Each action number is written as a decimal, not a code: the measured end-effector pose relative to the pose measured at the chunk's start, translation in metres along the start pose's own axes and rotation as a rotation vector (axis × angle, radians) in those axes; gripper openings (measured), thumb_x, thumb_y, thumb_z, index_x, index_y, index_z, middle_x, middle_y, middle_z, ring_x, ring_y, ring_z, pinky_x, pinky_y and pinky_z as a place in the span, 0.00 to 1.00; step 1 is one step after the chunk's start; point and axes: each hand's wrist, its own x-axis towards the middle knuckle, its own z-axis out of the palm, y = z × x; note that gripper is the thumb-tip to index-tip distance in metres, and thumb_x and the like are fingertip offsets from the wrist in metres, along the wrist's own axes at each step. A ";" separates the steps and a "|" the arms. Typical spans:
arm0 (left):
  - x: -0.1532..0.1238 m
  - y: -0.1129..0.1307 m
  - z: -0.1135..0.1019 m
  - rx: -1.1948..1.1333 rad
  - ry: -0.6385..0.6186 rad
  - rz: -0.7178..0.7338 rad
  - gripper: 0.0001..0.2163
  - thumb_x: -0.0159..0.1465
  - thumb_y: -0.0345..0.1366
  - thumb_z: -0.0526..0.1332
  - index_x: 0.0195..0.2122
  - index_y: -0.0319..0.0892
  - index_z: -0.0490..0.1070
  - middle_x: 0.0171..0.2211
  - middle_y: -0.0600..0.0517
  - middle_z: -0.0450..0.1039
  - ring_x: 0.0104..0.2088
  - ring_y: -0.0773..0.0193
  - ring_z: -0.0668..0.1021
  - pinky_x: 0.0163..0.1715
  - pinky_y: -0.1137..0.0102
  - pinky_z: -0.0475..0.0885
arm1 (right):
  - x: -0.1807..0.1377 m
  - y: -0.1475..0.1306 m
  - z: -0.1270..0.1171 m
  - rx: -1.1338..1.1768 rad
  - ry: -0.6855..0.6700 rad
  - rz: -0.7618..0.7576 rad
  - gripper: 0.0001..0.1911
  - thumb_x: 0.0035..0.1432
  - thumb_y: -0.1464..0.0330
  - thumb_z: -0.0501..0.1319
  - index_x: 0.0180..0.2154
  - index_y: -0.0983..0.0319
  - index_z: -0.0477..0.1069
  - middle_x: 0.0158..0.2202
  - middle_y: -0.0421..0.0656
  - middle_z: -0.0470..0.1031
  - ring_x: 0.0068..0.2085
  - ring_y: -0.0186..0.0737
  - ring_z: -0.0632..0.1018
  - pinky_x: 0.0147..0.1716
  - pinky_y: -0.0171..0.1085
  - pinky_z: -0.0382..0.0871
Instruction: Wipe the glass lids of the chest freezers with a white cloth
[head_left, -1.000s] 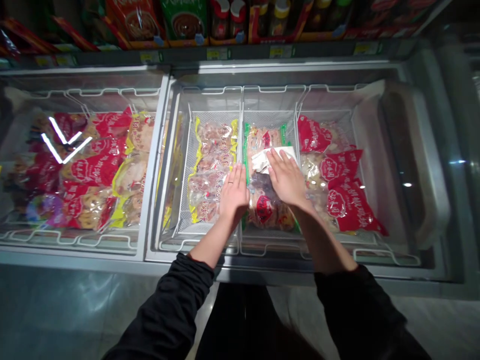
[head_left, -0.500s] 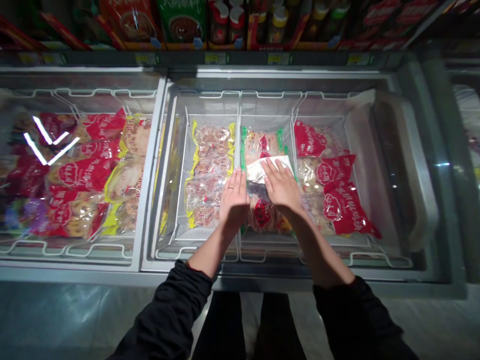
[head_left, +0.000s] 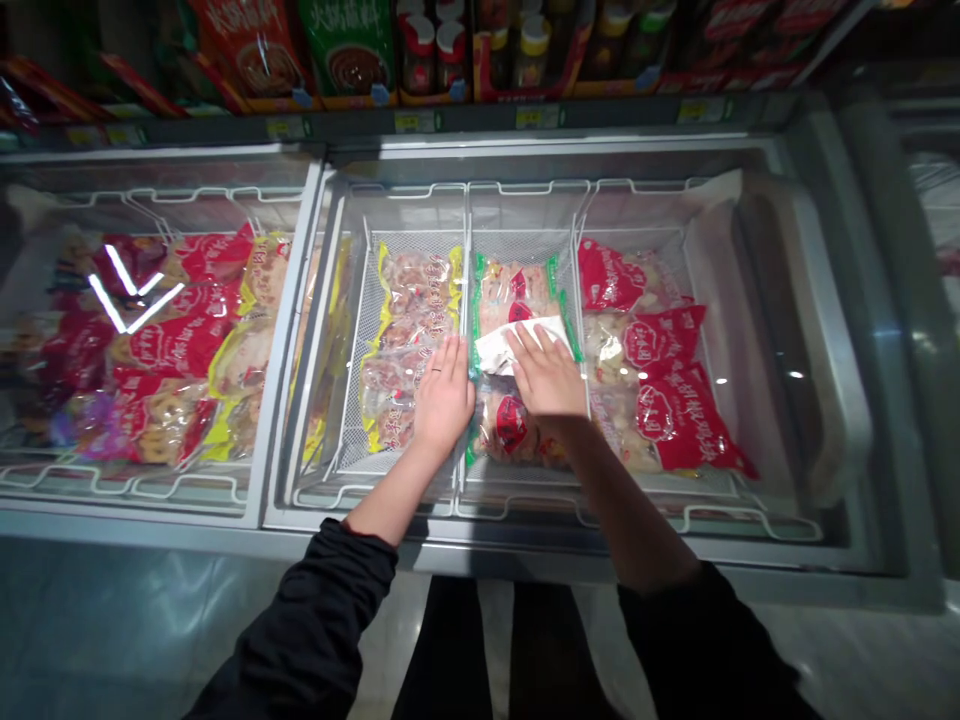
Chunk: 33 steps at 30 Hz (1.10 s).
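My right hand [head_left: 546, 375] lies flat with spread fingers on a folded white cloth [head_left: 499, 347], pressing it against the clear freezer lid [head_left: 409, 465]. Part of the cloth is hidden under the fingers. To its left, my left hand [head_left: 444, 395] rests flat on the lid with fingers stretched out, a ring on one of them, holding nothing. Beneath the glass, green-edged bags of frozen food [head_left: 514, 283] lie under the cloth. Yellow-edged bags [head_left: 416, 275] are below and left of my left hand.
Red bags [head_left: 664, 345] fill the right wire basket. A lid frame [head_left: 289, 350] divides off the left freezer section, which holds more red bags [head_left: 180, 325]. Sauce packets [head_left: 349, 55] and jars [head_left: 450, 50] stand on a shelf behind. Tiled floor [head_left: 150, 600] shows in front.
The view has shifted slightly, moving the freezer left in the picture. My left hand has slid a little left, away from my right hand. My right hand stays on the cloth.
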 end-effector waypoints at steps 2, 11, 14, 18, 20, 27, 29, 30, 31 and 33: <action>-0.002 -0.002 0.001 0.014 0.012 0.007 0.30 0.70 0.24 0.51 0.74 0.29 0.59 0.76 0.36 0.58 0.77 0.50 0.61 0.77 0.52 0.60 | 0.010 0.014 -0.008 0.011 0.000 -0.048 0.30 0.77 0.66 0.47 0.76 0.58 0.59 0.77 0.41 0.60 0.78 0.50 0.60 0.77 0.57 0.55; -0.004 0.008 -0.006 0.063 0.001 0.271 0.35 0.67 0.20 0.52 0.77 0.33 0.55 0.77 0.39 0.57 0.78 0.53 0.60 0.78 0.54 0.58 | -0.038 0.032 -0.008 0.008 0.029 0.159 0.32 0.75 0.69 0.48 0.76 0.61 0.58 0.78 0.43 0.58 0.78 0.54 0.59 0.76 0.60 0.56; -0.005 0.030 -0.004 0.040 0.009 0.215 0.36 0.67 0.21 0.52 0.78 0.33 0.53 0.77 0.40 0.56 0.78 0.52 0.57 0.78 0.54 0.57 | -0.040 0.028 -0.009 0.023 0.012 0.101 0.32 0.76 0.68 0.48 0.77 0.57 0.57 0.78 0.41 0.57 0.78 0.53 0.58 0.76 0.60 0.56; -0.006 0.068 0.010 -0.040 -0.003 0.073 0.37 0.68 0.21 0.51 0.80 0.36 0.47 0.78 0.41 0.55 0.79 0.53 0.56 0.78 0.53 0.57 | -0.015 0.050 -0.026 0.036 -0.027 -0.040 0.31 0.77 0.67 0.47 0.76 0.56 0.58 0.78 0.40 0.58 0.79 0.50 0.58 0.78 0.57 0.53; -0.003 0.084 0.018 -0.079 -0.024 0.017 0.38 0.68 0.22 0.51 0.80 0.37 0.44 0.79 0.42 0.53 0.79 0.53 0.56 0.78 0.51 0.58 | -0.006 0.068 -0.035 0.035 -0.028 -0.015 0.31 0.77 0.67 0.46 0.77 0.58 0.58 0.78 0.41 0.58 0.79 0.51 0.57 0.78 0.57 0.52; 0.016 0.122 0.026 -0.149 -0.041 -0.019 0.34 0.71 0.23 0.51 0.79 0.34 0.51 0.78 0.41 0.53 0.79 0.53 0.57 0.79 0.53 0.57 | -0.039 0.080 -0.029 0.013 0.028 0.136 0.32 0.76 0.67 0.46 0.77 0.57 0.55 0.78 0.42 0.57 0.79 0.54 0.57 0.76 0.62 0.54; 0.018 0.128 0.027 -0.144 -0.039 -0.037 0.32 0.71 0.23 0.50 0.77 0.31 0.54 0.78 0.39 0.55 0.79 0.52 0.57 0.79 0.55 0.57 | -0.045 0.072 -0.025 0.002 0.023 0.158 0.32 0.76 0.67 0.46 0.77 0.57 0.57 0.78 0.42 0.57 0.78 0.55 0.58 0.76 0.62 0.55; 0.018 0.130 0.029 -0.138 -0.038 -0.045 0.32 0.71 0.23 0.50 0.77 0.31 0.54 0.77 0.39 0.56 0.78 0.52 0.58 0.79 0.54 0.57 | -0.045 0.069 -0.024 -0.001 0.017 0.150 0.31 0.76 0.66 0.46 0.77 0.57 0.57 0.78 0.42 0.57 0.78 0.54 0.58 0.76 0.62 0.56; 0.018 0.131 0.030 -0.131 -0.033 -0.050 0.32 0.71 0.23 0.51 0.77 0.31 0.54 0.77 0.39 0.56 0.78 0.51 0.58 0.79 0.54 0.57 | -0.043 0.069 -0.025 -0.001 0.011 0.127 0.31 0.77 0.66 0.46 0.77 0.57 0.58 0.78 0.41 0.57 0.78 0.54 0.58 0.76 0.61 0.55; 0.017 0.132 0.033 -0.117 -0.011 -0.043 0.33 0.71 0.24 0.51 0.78 0.35 0.53 0.77 0.41 0.57 0.78 0.52 0.58 0.79 0.51 0.57 | -0.034 0.074 -0.030 0.006 -0.002 0.048 0.30 0.77 0.66 0.46 0.76 0.58 0.59 0.78 0.41 0.58 0.78 0.52 0.59 0.77 0.59 0.55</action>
